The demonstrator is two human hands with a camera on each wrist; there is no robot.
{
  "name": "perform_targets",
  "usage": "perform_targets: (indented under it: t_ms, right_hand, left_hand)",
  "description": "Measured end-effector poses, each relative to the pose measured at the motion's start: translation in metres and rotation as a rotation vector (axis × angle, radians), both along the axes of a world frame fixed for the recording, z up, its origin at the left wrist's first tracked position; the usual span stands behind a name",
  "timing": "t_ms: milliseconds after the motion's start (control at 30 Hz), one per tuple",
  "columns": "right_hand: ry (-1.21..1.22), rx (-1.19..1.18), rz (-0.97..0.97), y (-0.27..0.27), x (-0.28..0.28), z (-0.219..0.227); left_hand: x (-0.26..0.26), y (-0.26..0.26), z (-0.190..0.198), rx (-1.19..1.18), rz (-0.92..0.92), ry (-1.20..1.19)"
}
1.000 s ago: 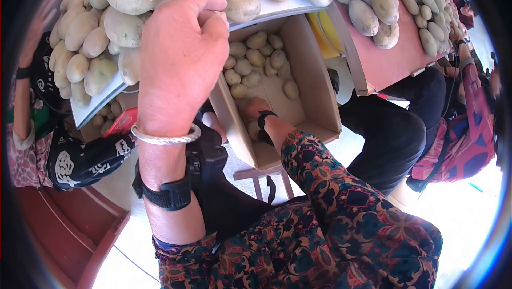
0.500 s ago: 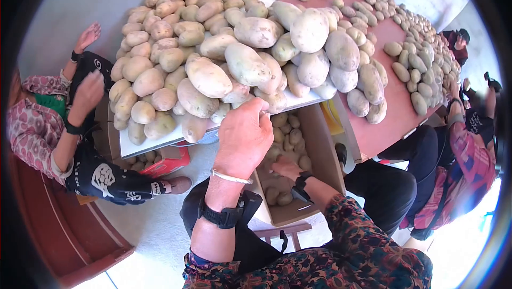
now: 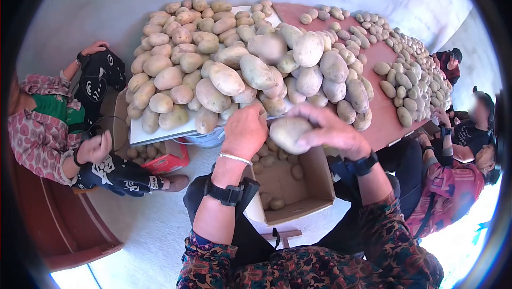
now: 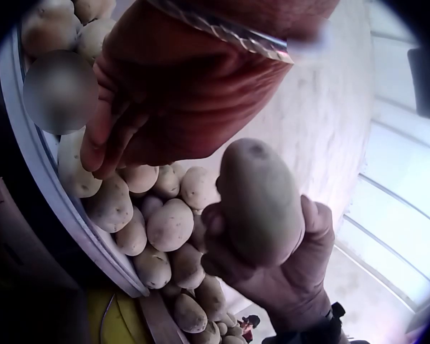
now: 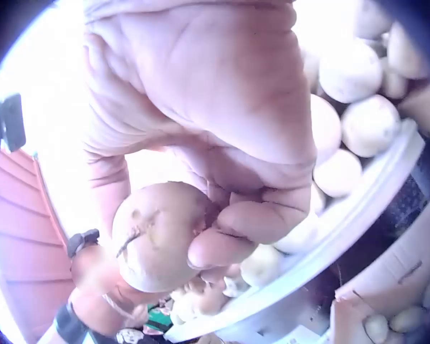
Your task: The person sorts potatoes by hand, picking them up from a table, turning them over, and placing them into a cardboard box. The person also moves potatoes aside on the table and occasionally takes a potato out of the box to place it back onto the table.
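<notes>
My right hand grips a large pale potato above the cardboard box, thumb on one side and fingers curled round the other. In the right wrist view this potato shows a dark crack in its skin. My left hand is at the table's front edge, just left of the held potato, its fingers loosely curled. The left wrist view shows its fingertips beside a potato at the edge, with no potato inside the fingers. A big heap of potatoes covers the white board in front.
Below my hands is an open cardboard box with potatoes inside. A red box of potatoes stands under the table. Smaller potatoes cover the reddish board at right. People sit at both sides, one arm near the left corner.
My right hand has risen out of the cardboard box and now holds a large potato. My left hand stays at the table edge. The head view has tilted up, showing more of the heap.
</notes>
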State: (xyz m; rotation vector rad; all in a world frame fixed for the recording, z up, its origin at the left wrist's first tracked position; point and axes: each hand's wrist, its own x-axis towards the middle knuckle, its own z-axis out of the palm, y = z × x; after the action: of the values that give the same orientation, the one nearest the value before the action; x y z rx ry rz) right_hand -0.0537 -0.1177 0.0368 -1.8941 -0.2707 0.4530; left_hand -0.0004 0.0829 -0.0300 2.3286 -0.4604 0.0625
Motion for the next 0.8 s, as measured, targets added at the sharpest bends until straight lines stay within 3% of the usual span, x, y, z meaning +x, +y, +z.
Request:
perform_targets:
  t_ms: [100, 200, 333, 467, 567, 667, 800]
  right_hand:
    - [-0.143, 0.118, -0.221, 0.006, 0.021, 0.025]
    - [-0.545, -0.074, -0.405, 0.021, 0.052, 0.042]
    - [-0.792, -0.333, -0.593, 0.028, 0.087, 0.052]
    - [-0.882, -0.241, -0.596, 0.04, 0.115, 0.06]
    - [-0.786, -0.205, -0.556, 0.056, 0.14, 0.065]
    - [-0.664, -0.491, -0.479, 0.071, 0.175, 0.063]
    - [-0.711, -0.623, -0.473, 0.077, 0.217, 0.039]
  left_hand:
    - [0.001, 0.001, 0.005, 0.057, 0.011, 0.097]
    - [0.003, 0.002, 0.002, 0.025, -0.002, 0.075]
    - [0.005, 0.003, -0.001, 0.009, -0.013, 0.059]
    - [0.005, 0.002, 0.003, -0.015, 0.005, 0.07]
    - [0.005, -0.002, 0.003, -0.014, 0.008, 0.067]
    - [0.004, -0.005, 0.001, -0.035, 0.004, 0.053]
    - [0.004, -0.002, 0.013, -0.03, -0.025, 0.124]
